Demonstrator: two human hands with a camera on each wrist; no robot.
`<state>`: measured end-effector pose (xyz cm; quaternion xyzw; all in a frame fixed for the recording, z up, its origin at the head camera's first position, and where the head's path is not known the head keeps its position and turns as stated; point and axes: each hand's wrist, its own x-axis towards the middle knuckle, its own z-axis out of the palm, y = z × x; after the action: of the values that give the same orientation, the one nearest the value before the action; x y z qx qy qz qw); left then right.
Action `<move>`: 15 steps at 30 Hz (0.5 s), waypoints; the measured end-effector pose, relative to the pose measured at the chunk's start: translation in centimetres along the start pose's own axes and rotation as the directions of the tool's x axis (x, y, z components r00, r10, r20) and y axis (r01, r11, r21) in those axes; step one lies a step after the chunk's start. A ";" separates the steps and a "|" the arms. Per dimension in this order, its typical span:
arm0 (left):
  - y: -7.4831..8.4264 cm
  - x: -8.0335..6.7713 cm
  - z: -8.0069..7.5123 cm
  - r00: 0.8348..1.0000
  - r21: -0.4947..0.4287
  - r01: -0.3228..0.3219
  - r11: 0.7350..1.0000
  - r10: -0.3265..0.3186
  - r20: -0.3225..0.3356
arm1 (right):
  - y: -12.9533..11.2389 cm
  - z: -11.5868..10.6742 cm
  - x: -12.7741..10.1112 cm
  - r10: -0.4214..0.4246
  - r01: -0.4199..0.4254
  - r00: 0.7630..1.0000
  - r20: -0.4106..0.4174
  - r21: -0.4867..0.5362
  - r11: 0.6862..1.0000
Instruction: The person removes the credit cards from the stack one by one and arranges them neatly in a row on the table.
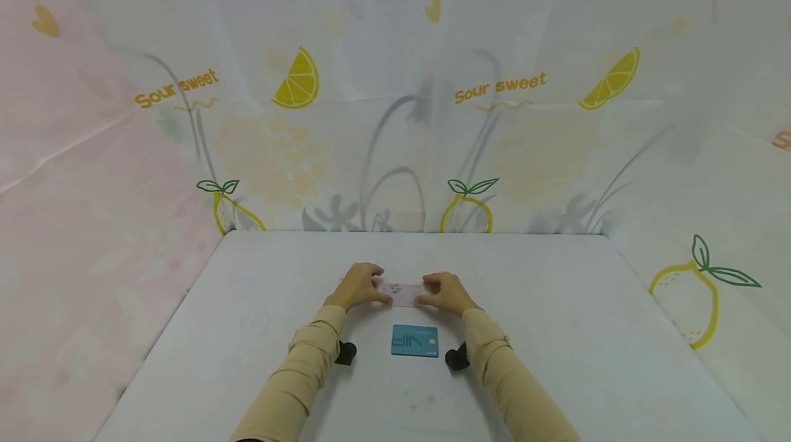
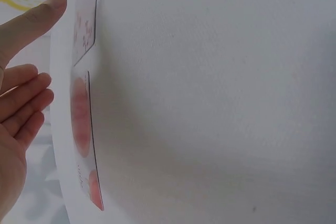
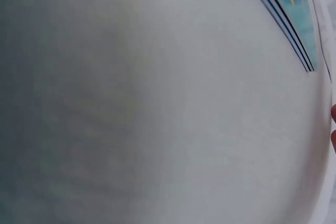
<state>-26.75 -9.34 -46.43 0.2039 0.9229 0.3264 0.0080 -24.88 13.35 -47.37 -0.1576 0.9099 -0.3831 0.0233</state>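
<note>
1. At the left of the work, the left hand (image 1: 358, 285) is set against the left end of a pale pink card (image 1: 403, 294) lying flat on the white table (image 1: 556, 332). In the head view its fingers are curled over that end; in the left wrist view the fingers (image 2: 23, 103) appear fairly straight beside the card's edge (image 2: 83, 114). Whether the card is truly pinched or only touched cannot be told from these pictures.

2. In the middle, the pink card is found on the table top between the two hands, well in from the table edges. Just nearer the person, apart from it, a teal card (image 1: 415, 340) marked VIP lies flat and untouched.

3. At the right, the right hand (image 1: 446, 292) is placed at the card's right end, fingers bent down over it. The right wrist view shows only fingertips at the picture's margin and the teal card's edge (image 3: 294, 3), so how tightly this hand is closed cannot be told.

4. For the handling to go well, it is judged that both ends should be pressed evenly and lightly, so that the thin card is not bent or slid toward the teal card. A nail or fingertip is best worked under one short edge while the other end is steadied.
</note>
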 end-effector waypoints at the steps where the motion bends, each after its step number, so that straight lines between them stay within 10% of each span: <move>1: 0.1 -0.1 -0.1 1.000 -0.010 -0.001 1.000 0.001 -0.001 | 0.0 0.0 0.0 -0.001 0.001 1.000 0.000 0.005 1.000; 15: 0.7 -1.0 -0.5 0.997 -0.031 -0.078 0.996 0.078 -0.011 | -0.7 -0.3 -0.9 0.009 -0.010 1.000 0.007 0.075 0.997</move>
<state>-25.66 -9.52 -45.71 0.2381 0.9090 0.3420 -0.0062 -23.84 13.40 -46.69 -0.1535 0.8956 -0.4162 0.0340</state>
